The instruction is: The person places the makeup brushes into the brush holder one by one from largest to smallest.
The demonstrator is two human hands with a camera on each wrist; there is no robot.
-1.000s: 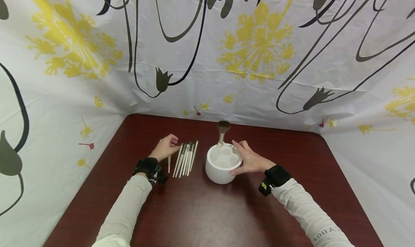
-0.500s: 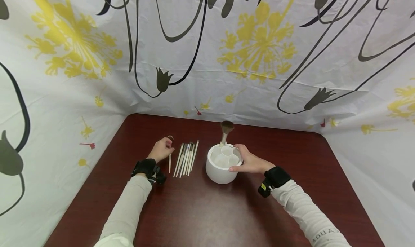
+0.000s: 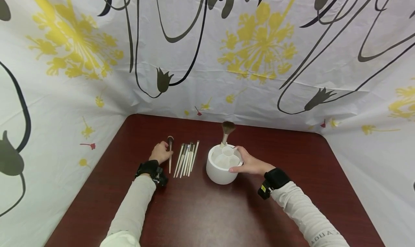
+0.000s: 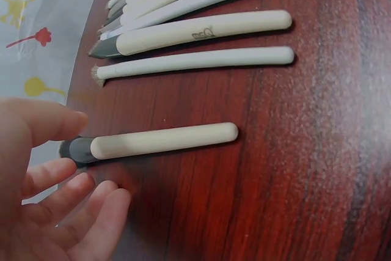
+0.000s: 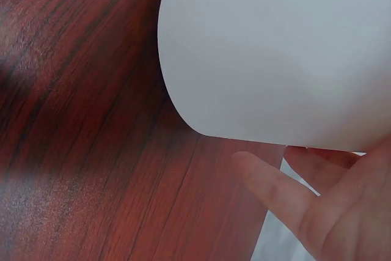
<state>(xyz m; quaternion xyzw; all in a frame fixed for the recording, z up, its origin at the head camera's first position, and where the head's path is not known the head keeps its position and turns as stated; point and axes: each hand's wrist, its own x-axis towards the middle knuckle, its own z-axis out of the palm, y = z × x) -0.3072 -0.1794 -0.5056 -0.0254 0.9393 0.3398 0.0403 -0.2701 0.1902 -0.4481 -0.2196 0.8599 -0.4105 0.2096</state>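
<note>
1. The person's left grip (image 3: 160, 152) is released, thumb and fingers parted around the dark end of 1 single brush (image 4: 165, 140), lying on the red-brown surface (image 3: 201, 211).
2. Just beside that brush lies a row of pale brushes (image 3: 186, 160).
3. The right grip (image 3: 251, 163) grasps the white pot (image 3: 222, 175) by its side; 1 large brush (image 3: 226, 131) stands in it, bristles up.
</note>
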